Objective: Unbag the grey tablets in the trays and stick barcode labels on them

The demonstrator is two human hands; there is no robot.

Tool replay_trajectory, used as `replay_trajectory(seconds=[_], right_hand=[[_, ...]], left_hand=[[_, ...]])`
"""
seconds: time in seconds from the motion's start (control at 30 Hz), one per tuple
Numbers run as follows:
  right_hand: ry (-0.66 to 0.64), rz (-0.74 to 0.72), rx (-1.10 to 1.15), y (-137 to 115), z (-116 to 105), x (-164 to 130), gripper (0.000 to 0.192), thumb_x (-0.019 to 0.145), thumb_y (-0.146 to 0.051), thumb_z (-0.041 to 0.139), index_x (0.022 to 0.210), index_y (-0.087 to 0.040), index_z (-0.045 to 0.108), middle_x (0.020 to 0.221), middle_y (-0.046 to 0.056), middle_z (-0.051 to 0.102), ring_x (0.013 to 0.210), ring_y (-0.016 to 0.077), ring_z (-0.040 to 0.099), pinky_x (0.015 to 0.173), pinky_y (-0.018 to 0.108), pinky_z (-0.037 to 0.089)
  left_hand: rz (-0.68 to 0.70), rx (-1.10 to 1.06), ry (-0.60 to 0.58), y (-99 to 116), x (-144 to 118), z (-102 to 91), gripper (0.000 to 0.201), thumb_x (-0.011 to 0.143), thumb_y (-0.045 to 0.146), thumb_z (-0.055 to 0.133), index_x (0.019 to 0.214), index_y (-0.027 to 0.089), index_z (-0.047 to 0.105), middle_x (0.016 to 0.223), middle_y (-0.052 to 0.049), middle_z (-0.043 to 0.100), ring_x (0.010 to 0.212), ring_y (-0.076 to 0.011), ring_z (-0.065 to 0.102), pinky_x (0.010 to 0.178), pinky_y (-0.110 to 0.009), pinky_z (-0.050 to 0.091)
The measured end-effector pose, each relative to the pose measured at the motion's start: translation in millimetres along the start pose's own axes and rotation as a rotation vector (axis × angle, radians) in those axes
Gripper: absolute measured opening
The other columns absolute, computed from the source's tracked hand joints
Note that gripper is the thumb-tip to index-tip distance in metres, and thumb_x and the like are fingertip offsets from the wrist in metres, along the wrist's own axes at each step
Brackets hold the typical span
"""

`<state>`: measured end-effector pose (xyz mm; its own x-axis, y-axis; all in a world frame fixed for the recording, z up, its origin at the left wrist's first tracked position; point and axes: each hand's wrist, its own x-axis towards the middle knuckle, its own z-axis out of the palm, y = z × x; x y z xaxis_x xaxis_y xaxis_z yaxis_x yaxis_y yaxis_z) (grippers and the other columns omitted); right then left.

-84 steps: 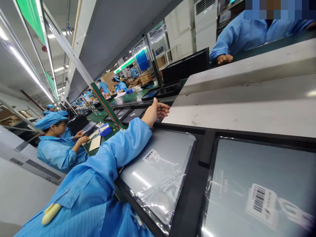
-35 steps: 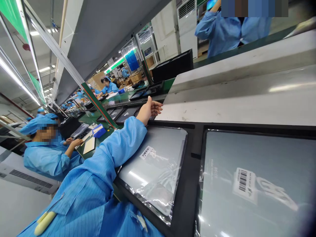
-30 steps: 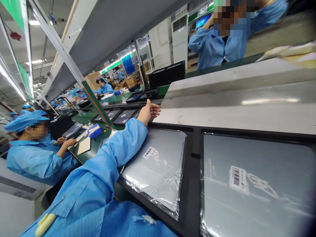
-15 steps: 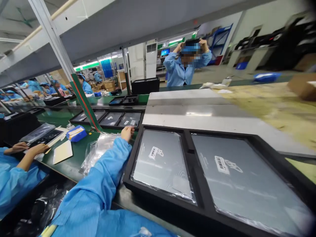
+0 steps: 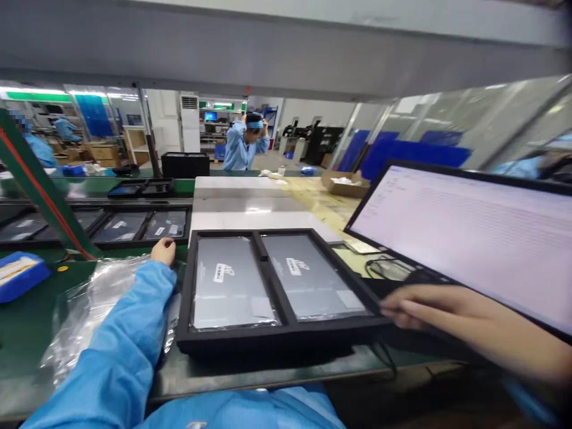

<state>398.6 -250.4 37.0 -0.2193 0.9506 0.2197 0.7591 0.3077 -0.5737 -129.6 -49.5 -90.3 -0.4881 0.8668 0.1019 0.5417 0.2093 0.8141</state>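
A black tray (image 5: 268,339) lies on the green bench in front of me. It holds two silver slabs in clear film, each with a barcode label: the left one (image 5: 227,280) and the right one (image 5: 308,277). My left hand (image 5: 163,250) rests with curled fingers on the bench beside the tray's far left corner, a small gap apart from it. My right hand (image 5: 424,310) is blurred, fingers stretched out, with the tips at the tray's right rim.
A lit monitor (image 5: 469,232) leans over the right side, cables (image 5: 379,268) beneath it. Crumpled clear plastic (image 5: 84,304) and a blue box (image 5: 18,274) lie at left. Further trays (image 5: 120,226) sit on the conveyor. A person (image 5: 243,146) stands far back.
My view swung right from the line of workers to the tray and monitor. My left hand slid from the tray's far edge to its left corner. My right hand came into view.
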Motion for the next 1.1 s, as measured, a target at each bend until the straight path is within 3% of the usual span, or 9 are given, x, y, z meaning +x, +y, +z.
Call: replay_trajectory(seconds=[0.1,0.17,0.27,0.4,0.57,0.73,0.93,1.0,1.1], right_hand=[[-0.180,0.008,0.036,-19.1,5.5,55.3,0.049,0.091,-0.069,0.059,0.086,-0.026,0.080,0.088,0.013,0.077,0.081,0.0251,0.072,0.077,0.039,0.058],[-0.211,-0.076,-0.013,-32.8,19.4,94.6,0.045,0.088,-0.064,0.063,0.085,-0.022,0.079,0.088,0.012,0.076,0.081,0.0249,0.070,0.077,0.039,0.056],[-0.244,-0.186,-0.027,-41.4,48.3,146.9,0.044,0.090,-0.060,0.062,0.082,-0.020,0.078,0.083,0.009,0.075,0.075,0.0207,0.065,0.070,0.033,0.053],[-0.198,-0.344,0.077,-31.8,91.1,202.6,0.033,0.089,-0.047,0.064,0.079,-0.018,0.076,0.081,0.007,0.075,0.073,0.0189,0.064,0.071,0.031,0.052],[-0.233,-0.400,0.152,-28.5,131.2,253.2,0.020,0.085,-0.033,0.063,0.077,-0.018,0.073,0.073,0.005,0.073,0.069,0.0180,0.063,0.069,0.030,0.052],[-0.342,-0.328,0.197,-45.8,145.0,288.1,0.016,0.085,-0.032,0.067,0.079,-0.018,0.073,0.078,0.005,0.074,0.073,0.0180,0.065,0.076,0.032,0.054],[-0.560,0.023,0.645,-90.5,163.2,311.0,0.039,0.089,-0.052,0.075,0.101,-0.016,0.068,0.096,0.012,0.075,0.083,0.0210,0.073,0.083,0.034,0.059],[-0.561,0.156,0.871,-109.1,167.8,309.4,0.055,0.093,-0.064,0.067,0.118,-0.017,0.059,0.104,0.014,0.075,0.085,0.0233,0.075,0.083,0.038,0.061],[-0.487,0.268,1.074,-125.5,168.0,298.2,0.063,0.099,-0.074,0.048,0.128,-0.018,0.053,0.103,0.014,0.074,0.086,0.0255,0.076,0.079,0.040,0.063]], left_hand=[[0.098,0.146,0.089,3.4,9.2,5.8,0.062,0.082,0.019,0.073,0.141,0.008,0.057,0.163,-0.025,0.038,0.158,-0.0383,0.024,0.129,-0.058,0.014],[0.162,0.390,0.125,6.3,24.2,7.8,0.086,0.078,0.022,0.079,0.154,0.004,0.043,0.168,-0.030,0.024,0.160,-0.0424,0.015,0.127,-0.065,0.004],[0.253,0.726,-0.053,4.4,52.4,7.6,0.081,0.080,0.026,0.079,0.153,0.008,0.049,0.151,-0.031,0.050,0.146,-0.0454,0.041,0.122,-0.067,0.022],[0.372,0.681,-0.222,-12.7,72.9,6.2,0.042,0.088,0.031,0.071,0.128,0.022,0.075,0.135,-0.019,0.064,0.133,-0.0373,0.056,0.115,-0.048,0.044],[0.453,0.536,-0.155,-25.9,76.2,7.9,0.028,0.086,0.028,0.069,0.109,0.020,0.081,0.138,-0.012,0.067,0.131,-0.0334,0.060,0.117,-0.041,0.045],[0.467,0.356,0.085,-16.3,81.6,-7.5,0.038,0.093,0.028,0.056,0.122,0.015,0.076,0.139,-0.012,0.067,0.132,-0.0315,0.061,0.119,-0.045,0.044],[0.584,-0.178,0.341,34.9,41.2,-49.6,0.040,0.089,0.031,0.064,0.126,0.020,0.076,0.122,-0.007,0.075,0.115,-0.0270,0.069,0.110,-0.042,0.052],[0.658,-0.292,0.285,59.8,13.6,-54.7,0.038,0.089,0.029,0.065,0.125,0.019,0.075,0.119,-0.007,0.076,0.112,-0.0252,0.070,0.108,-0.041,0.053],[0.768,-0.327,0.058,89.9,-33.0,-46.3,0.033,0.090,0.026,0.065,0.121,0.018,0.076,0.117,-0.008,0.077,0.109,-0.0241,0.071,0.105,-0.040,0.054]])
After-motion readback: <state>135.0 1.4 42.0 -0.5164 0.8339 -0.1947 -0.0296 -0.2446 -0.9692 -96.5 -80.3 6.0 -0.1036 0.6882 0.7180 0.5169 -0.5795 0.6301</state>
